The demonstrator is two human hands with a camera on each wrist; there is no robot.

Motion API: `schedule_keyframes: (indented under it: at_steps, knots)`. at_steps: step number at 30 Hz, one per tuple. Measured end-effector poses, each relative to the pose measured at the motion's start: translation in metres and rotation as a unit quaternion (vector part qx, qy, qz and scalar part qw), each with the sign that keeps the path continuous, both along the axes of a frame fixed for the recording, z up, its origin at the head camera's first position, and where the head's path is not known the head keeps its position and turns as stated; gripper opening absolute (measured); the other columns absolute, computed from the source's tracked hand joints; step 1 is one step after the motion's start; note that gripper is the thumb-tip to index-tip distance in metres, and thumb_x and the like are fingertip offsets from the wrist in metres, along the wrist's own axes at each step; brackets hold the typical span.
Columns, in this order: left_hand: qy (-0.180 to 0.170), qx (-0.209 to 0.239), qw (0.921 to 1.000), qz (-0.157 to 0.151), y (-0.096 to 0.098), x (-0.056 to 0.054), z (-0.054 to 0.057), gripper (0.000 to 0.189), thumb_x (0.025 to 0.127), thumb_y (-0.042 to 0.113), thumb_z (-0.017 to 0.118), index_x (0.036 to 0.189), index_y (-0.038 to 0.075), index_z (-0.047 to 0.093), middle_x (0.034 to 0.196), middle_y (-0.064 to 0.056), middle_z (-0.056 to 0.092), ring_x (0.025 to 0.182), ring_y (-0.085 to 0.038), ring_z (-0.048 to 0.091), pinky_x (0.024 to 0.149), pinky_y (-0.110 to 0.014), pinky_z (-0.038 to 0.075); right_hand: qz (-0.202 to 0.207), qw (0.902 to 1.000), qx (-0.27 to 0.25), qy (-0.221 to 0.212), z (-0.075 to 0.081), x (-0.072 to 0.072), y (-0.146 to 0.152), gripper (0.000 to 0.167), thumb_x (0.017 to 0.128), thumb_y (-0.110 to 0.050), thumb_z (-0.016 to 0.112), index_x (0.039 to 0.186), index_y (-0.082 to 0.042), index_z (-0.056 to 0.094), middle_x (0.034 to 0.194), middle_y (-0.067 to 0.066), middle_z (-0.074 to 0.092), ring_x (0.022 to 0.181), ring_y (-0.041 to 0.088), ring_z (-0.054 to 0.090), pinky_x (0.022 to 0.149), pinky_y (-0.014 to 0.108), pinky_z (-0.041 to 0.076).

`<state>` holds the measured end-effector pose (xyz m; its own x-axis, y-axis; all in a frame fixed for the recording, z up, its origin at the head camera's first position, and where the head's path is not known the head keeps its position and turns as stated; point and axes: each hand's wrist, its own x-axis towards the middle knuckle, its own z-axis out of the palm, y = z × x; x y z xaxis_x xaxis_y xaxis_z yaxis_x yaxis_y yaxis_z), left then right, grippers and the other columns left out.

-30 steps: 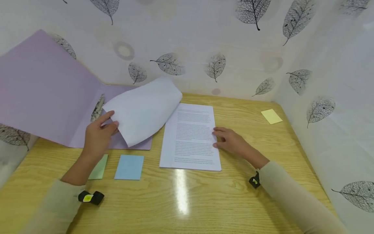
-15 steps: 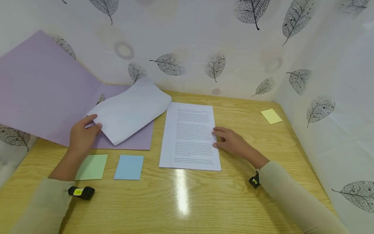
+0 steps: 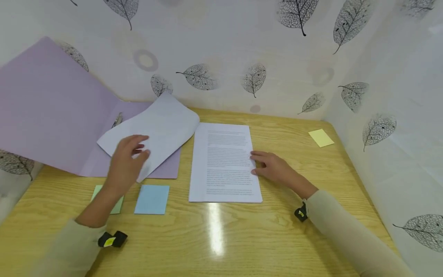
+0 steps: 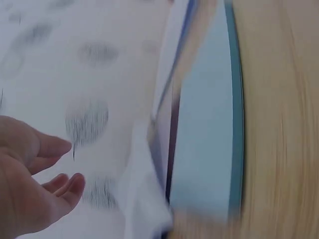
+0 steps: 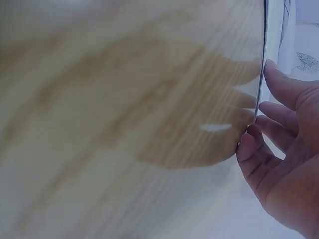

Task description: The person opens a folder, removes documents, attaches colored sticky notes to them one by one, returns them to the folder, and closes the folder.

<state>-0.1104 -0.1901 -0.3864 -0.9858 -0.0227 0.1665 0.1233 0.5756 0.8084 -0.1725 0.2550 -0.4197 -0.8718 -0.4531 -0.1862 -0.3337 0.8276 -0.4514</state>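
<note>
A white sheet of paper [image 3: 162, 132], blank side up and curved, lies over the right half of an open purple folder [image 3: 59, 104]. My left hand [image 3: 127, 163] is above the sheet, its fingers loosely bent with nothing between them; the left wrist view also shows this hand [image 4: 40, 179] apart from the paper. Beside the folder lies a stack of printed paper [image 3: 225, 165]. The thumb and fingertips of my right hand [image 3: 273, 165] touch the stack's right edge; the right wrist view shows them against its side.
Near the front left, a green sticky note pad [image 3: 117, 206] lies partly under my left forearm, next to a blue one [image 3: 152, 199]. A yellow one [image 3: 321, 137] is at the back right. The folder's metal clip [image 3: 117, 120] shows beside the sheet. Leaf-patterned cloth walls surround the table [image 3: 256, 234].
My left hand carried the sheet left onto the folder, let go of it and moved back to the right above it. My right hand stayed at the stack's edge.
</note>
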Motion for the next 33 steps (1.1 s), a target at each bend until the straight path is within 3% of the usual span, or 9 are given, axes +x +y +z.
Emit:
schedule_keyframes:
  at_steps: [5,8,11,14,20,25,30,33]
  knots:
    - [-0.062,-0.008,0.9894,-0.131,0.061,0.001,-0.005,0.043,0.102,0.016,0.060,0.144,0.008,0.052,0.151,-0.015,0.043,0.131,-0.037,0.050,0.106,-0.053,0.047,0.005,0.9999,0.010,0.005,0.003,-0.003,-0.003,0.062,0.093,-0.028,0.074,0.146,-0.003,0.051,0.158,0.008,0.043,0.147,0.035,0.037,0.116,0.053,0.036]
    - [-0.106,-0.072,0.9758,-0.177,0.087,-0.002,-0.013,0.050,0.099,0.018,0.066,0.145,0.007,0.052,0.154,-0.016,0.042,0.139,-0.038,0.045,0.111,-0.053,0.043,0.007,0.9998,0.014,0.008,0.003,-0.003,-0.003,0.063,0.093,-0.028,0.074,0.146,-0.003,0.051,0.158,0.009,0.043,0.147,0.036,0.037,0.116,0.054,0.036]
    - [-0.138,-0.131,0.9596,-0.207,0.100,-0.004,-0.021,0.058,0.095,0.019,0.072,0.146,0.004,0.051,0.156,-0.020,0.040,0.145,-0.039,0.037,0.117,-0.054,0.035,0.009,0.9998,0.009,0.012,0.003,-0.002,-0.004,0.062,0.093,-0.028,0.074,0.146,-0.003,0.052,0.157,0.009,0.044,0.146,0.037,0.037,0.116,0.054,0.036]
    - [-0.156,-0.149,0.9521,-0.217,0.103,-0.005,-0.025,0.062,0.092,0.019,0.075,0.146,0.002,0.051,0.156,-0.021,0.039,0.146,-0.040,0.036,0.118,-0.053,0.034,0.012,0.9998,0.006,0.015,0.003,-0.002,-0.004,0.063,0.092,-0.028,0.075,0.145,-0.003,0.052,0.157,0.009,0.045,0.146,0.037,0.038,0.116,0.054,0.036]
    - [-0.137,-0.153,0.9542,-0.218,0.101,-0.007,-0.031,0.061,0.089,0.015,0.077,0.143,-0.002,0.054,0.153,-0.024,0.042,0.143,-0.042,0.038,0.117,-0.053,0.035,0.005,0.9999,0.010,0.008,0.005,-0.001,-0.003,0.063,0.093,-0.028,0.074,0.146,-0.004,0.051,0.158,0.009,0.043,0.147,0.038,0.036,0.117,0.055,0.033]
    - [-0.124,-0.178,0.9508,-0.222,0.100,-0.006,-0.036,0.061,0.089,0.015,0.078,0.141,-0.005,0.054,0.154,-0.026,0.040,0.142,-0.046,0.036,0.117,-0.055,0.034,0.006,1.0000,0.005,0.002,0.005,-0.001,-0.002,0.063,0.094,-0.027,0.073,0.147,-0.003,0.050,0.159,0.010,0.042,0.148,0.037,0.034,0.118,0.055,0.033]
    - [-0.131,-0.179,0.9493,-0.223,0.099,-0.004,-0.038,0.063,0.090,0.015,0.076,0.143,-0.009,0.050,0.156,-0.026,0.036,0.145,-0.046,0.032,0.118,-0.055,0.033,0.011,0.9999,-0.005,-0.003,0.004,0.000,-0.001,0.062,0.095,-0.029,0.071,0.147,-0.003,0.050,0.159,0.011,0.042,0.148,0.036,0.035,0.118,0.054,0.033]
    - [-0.131,-0.173,0.9501,-0.224,0.098,-0.004,-0.039,0.066,0.090,0.015,0.076,0.144,-0.010,0.047,0.157,-0.026,0.035,0.146,-0.046,0.031,0.118,-0.055,0.032,-0.011,0.9994,-0.029,-0.013,0.006,-0.001,0.005,0.056,0.099,-0.032,0.065,0.147,-0.006,0.051,0.156,0.012,0.045,0.136,0.034,0.048,0.110,0.052,0.041]
